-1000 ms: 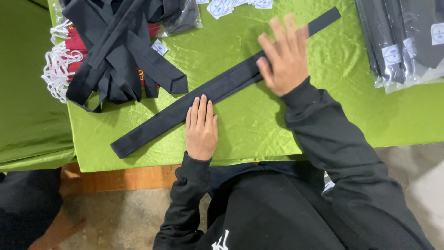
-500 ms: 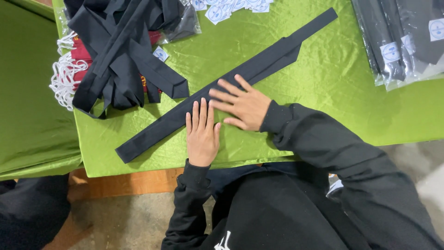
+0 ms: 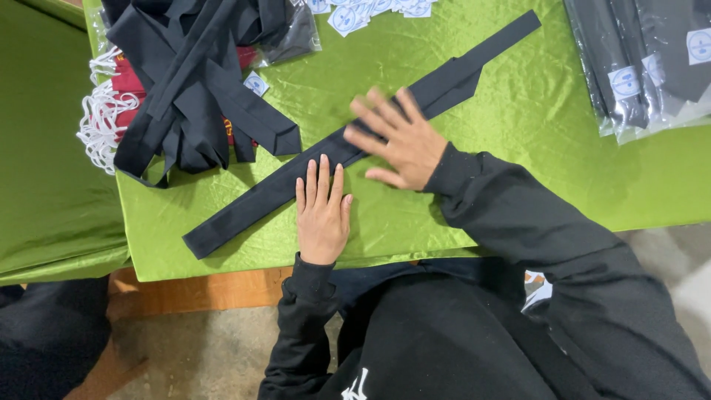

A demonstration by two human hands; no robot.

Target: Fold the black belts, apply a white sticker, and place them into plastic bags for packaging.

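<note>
Hands lie flat on a long black necktie that runs at a slant across the desk, its lower end near the front edge on the left and its narrow end up towards the far right. The left hand rests palm down with fingers straight and close together, fingertips touching the tie's near edge about midway along it; judging by this, it pins the cloth so that it does not slide on the shiny green cover. The right hand is spread wide, fingers fanned, pressing on the tie just beyond the left hand, where the tie shows a folded, pointed flap further up. Neither hand has a grip on anything: both are open and flat, holding the tie down by pressure alone, likely to keep it smooth and straight.

At the far left corner sits a heap of black ties tangled over something red, beside a bunch of white cord loops. Small white labels lie scattered along the far edge. On the right lie flat clear bags with dark ties inside, stacked apart from the loose heap. The person wears a black long-sleeved top.
</note>
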